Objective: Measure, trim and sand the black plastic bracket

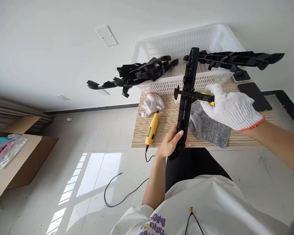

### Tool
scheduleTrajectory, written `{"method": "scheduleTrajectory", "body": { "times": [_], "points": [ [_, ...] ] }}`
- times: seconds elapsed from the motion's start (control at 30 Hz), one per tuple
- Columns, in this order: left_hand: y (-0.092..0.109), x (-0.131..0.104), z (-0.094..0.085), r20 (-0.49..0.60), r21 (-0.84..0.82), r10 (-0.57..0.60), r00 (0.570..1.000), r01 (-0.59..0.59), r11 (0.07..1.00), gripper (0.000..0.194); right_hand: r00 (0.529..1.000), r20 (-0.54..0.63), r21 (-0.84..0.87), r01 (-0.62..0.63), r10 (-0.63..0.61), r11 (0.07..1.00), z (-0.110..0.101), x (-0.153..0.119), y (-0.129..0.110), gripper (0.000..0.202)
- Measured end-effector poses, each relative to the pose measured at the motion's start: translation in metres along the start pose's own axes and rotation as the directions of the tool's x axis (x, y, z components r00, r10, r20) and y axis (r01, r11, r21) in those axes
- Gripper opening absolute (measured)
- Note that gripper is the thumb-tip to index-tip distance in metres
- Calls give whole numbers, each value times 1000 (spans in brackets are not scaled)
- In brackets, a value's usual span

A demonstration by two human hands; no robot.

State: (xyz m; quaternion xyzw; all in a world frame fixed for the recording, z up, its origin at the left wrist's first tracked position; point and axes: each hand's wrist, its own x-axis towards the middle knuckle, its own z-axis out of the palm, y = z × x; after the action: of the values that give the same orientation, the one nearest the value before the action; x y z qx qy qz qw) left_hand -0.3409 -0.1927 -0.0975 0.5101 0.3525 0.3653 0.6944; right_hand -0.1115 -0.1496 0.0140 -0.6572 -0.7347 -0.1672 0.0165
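Observation:
My bare left hand [171, 142] is wrapped round the lower end of a long black plastic part [186, 107], which stands up at a slight tilt over the table's front edge. In a white knit glove with an orange cuff, my right hand [227, 106] grips a black caliper [194, 94] with a bit of yellow on it. The caliper lies across the middle of the plastic part, its jaws at the part's left side. Beneath the right hand, a grey cloth [209, 127] lies on the table.
A white plastic basket [161, 87] behind holds more black plastic parts [147, 71] jutting out both sides. A yellow rotary tool [152, 129], a white glove [152, 103] and a black phone [254, 96] lie on the table [139, 135]. A cable [127, 195] trails on the floor; a cardboard box [26, 160] stands left.

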Motion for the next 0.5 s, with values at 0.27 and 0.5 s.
{"method": "scheduleTrajectory", "body": {
  "times": [0.27,0.5],
  "points": [
    [-1,-1,-1,-3,-24,13,1000,-13,1000,39,996,-18,85,91,-90,992,12,3,12,60],
    [-1,0,-2,10,-39,12,1000,-11,999,40,999,17,204,39,-43,978,20,5,22,65]
  ]
}}
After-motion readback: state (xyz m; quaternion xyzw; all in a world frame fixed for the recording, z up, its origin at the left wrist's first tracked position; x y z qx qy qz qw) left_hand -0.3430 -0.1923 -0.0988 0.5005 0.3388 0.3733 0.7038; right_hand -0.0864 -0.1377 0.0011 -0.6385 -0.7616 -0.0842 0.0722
